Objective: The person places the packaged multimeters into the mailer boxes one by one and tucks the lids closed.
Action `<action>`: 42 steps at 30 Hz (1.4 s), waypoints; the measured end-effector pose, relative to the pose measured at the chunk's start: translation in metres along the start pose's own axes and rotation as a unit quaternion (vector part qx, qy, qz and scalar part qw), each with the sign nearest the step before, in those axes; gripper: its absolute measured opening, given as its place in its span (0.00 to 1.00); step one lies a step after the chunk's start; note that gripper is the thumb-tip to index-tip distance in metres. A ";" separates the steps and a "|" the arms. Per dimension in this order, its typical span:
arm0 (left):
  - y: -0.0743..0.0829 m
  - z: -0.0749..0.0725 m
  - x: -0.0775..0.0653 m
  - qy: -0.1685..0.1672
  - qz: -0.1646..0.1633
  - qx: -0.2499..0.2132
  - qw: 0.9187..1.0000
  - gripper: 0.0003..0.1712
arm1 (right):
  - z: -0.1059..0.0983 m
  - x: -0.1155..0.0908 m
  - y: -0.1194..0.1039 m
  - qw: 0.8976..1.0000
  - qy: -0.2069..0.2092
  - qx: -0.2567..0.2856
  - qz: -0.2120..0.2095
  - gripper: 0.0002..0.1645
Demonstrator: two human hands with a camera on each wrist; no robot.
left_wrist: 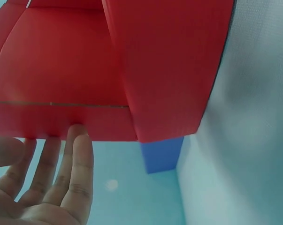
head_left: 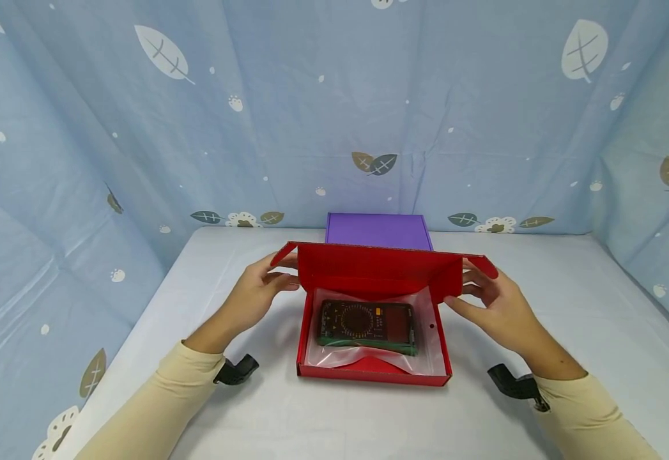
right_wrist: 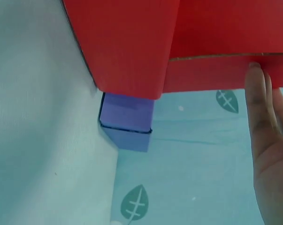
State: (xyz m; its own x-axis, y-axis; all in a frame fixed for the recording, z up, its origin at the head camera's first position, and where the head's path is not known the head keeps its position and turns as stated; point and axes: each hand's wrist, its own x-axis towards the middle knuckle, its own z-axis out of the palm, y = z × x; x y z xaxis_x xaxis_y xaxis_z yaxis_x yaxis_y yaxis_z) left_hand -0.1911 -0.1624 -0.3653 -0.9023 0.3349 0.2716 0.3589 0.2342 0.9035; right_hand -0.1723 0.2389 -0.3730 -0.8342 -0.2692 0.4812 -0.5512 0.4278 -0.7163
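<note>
A red cardboard box (head_left: pixel 374 378) stands on the table, its lid (head_left: pixel 369 263) raised at the back with the side flaps sticking out. Inside lies a black digital multimeter (head_left: pixel 363 321) with a green lower edge, in a clear plastic bag (head_left: pixel 433 361). My left hand (head_left: pixel 258 291) is at the lid's left end; in the left wrist view its fairly straight fingers (left_wrist: pixel 80 164) touch the lid's side, with the thumb apart. At the lid's right end, my right hand (head_left: pixel 498 310) touches the side with extended fingers (right_wrist: pixel 258 103), its thumb beside the corner.
Behind the red box lies a purple box (head_left: pixel 377 229), partly hidden by the lid. A white cloth covers the table (head_left: pixel 541 275). Blue patterned curtain (head_left: pixel 311 115) hangs at the back and sides. Black wrist mounts (head_left: pixel 236 370) stick out from both sleeves.
</note>
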 end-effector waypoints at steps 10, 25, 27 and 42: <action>-0.001 -0.002 -0.001 -0.011 -0.004 -0.012 1.000 0.22 | -0.012 -0.002 0.007 0.997 -0.061 0.041 -0.017 0.38; -0.001 -0.006 0.000 -0.029 -0.022 -0.012 0.999 0.17 | -0.018 -0.002 0.011 0.994 -0.100 0.048 0.016 0.29; -0.002 -0.006 0.000 -0.030 -0.023 -0.012 0.999 0.17 | -0.018 -0.002 0.011 0.994 -0.102 0.044 0.019 0.29; -0.003 -0.008 0.000 -0.043 -0.028 -0.006 0.999 0.16 | -0.020 -0.002 0.012 0.990 -0.125 0.066 0.026 0.25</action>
State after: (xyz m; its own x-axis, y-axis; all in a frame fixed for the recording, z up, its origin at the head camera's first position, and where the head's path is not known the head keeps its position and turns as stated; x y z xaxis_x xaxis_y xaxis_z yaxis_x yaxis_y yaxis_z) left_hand -0.1938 -0.1704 -0.3650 -0.8963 0.3996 0.1922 0.3061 0.2441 0.9202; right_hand -0.1771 0.2616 -0.3725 -0.8295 -0.4621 0.3136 -0.4908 0.3352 -0.8042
